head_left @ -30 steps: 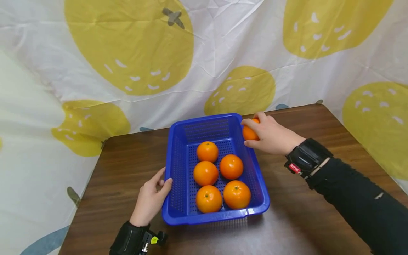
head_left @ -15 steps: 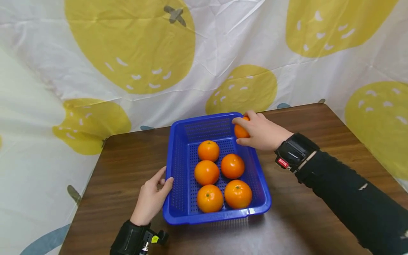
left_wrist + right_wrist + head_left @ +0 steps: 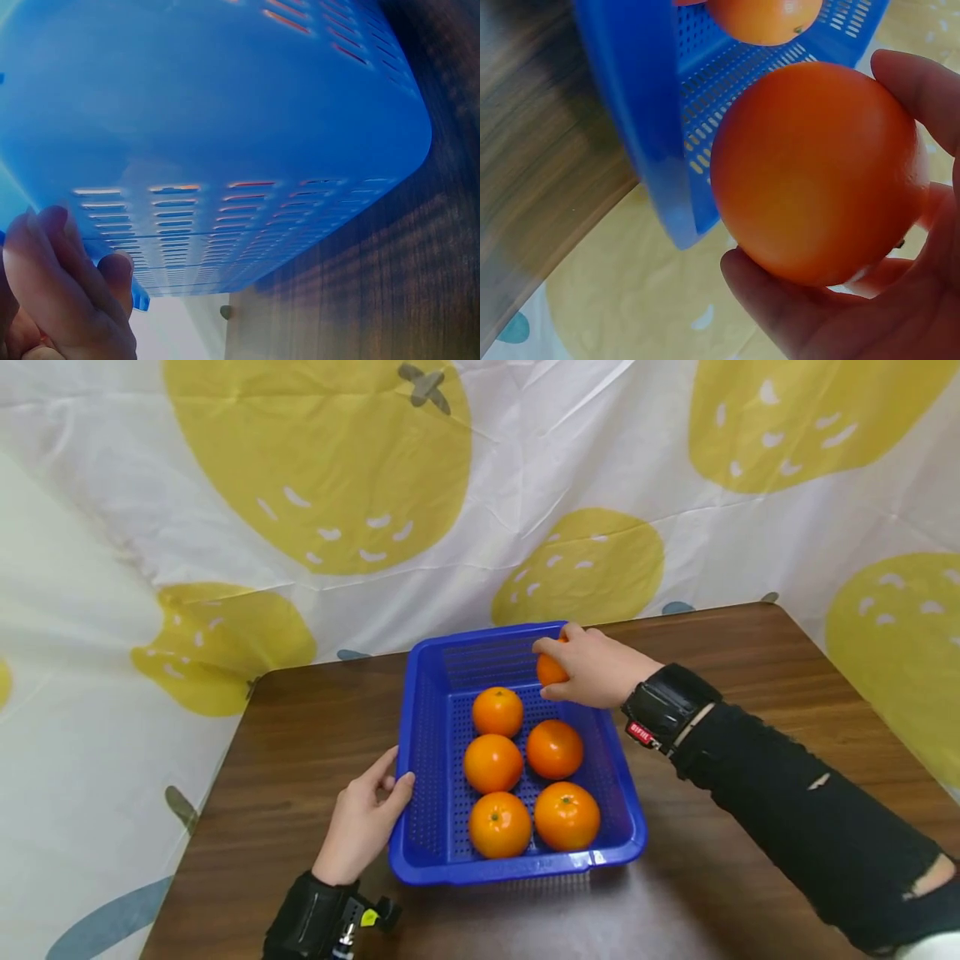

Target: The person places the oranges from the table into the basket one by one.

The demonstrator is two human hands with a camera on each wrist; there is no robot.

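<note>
My right hand (image 3: 600, 668) grips an orange (image 3: 551, 669) over the far right corner of a blue plastic basket (image 3: 517, 870). In the right wrist view, thumb and fingers wrap round this orange (image 3: 817, 172), which overlaps the basket's perforated wall. Several more oranges lie on the basket floor, among them one at the near right (image 3: 567, 816) and one at the back (image 3: 498, 712). My left hand (image 3: 365, 820) holds the basket's left rim, thumb over the top. Its curled fingers (image 3: 67, 292) show beside the slotted outer wall in the left wrist view.
The basket stands on a dark wooden table (image 3: 300, 743). Behind the table's far edge hangs a white cloth (image 3: 517, 468) printed with yellow fruit. Black straps with small devices are round both wrists.
My right hand has moved left with its orange, from outside the basket's right rim to over its far right corner. The left hand keeps its hold on the rim.
</note>
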